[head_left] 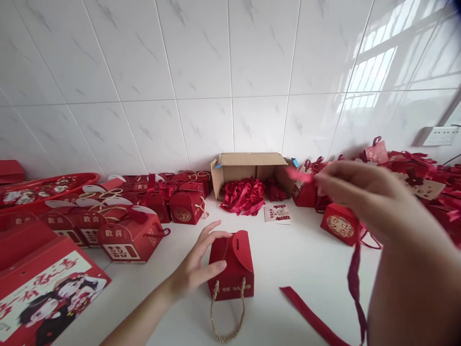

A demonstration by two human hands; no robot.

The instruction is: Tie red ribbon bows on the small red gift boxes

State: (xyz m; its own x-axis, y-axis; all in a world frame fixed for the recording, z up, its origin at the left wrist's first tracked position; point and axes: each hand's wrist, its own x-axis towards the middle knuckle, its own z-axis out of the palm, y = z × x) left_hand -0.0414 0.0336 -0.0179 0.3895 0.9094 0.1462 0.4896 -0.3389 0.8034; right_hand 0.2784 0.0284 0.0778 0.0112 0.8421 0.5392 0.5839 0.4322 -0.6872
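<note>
Left hand: fingers spread, laid loosely over left side of red gift box, lower center of frame; firm grip or not, can't tell. Box upright on tabletop, rope handle toward bottom edge. Right hand, raised at right, blurred, pinches dark red ribbon, hanging to lower right. Cardboard carton with ribbon pile at center, against tiled wall.
</note>
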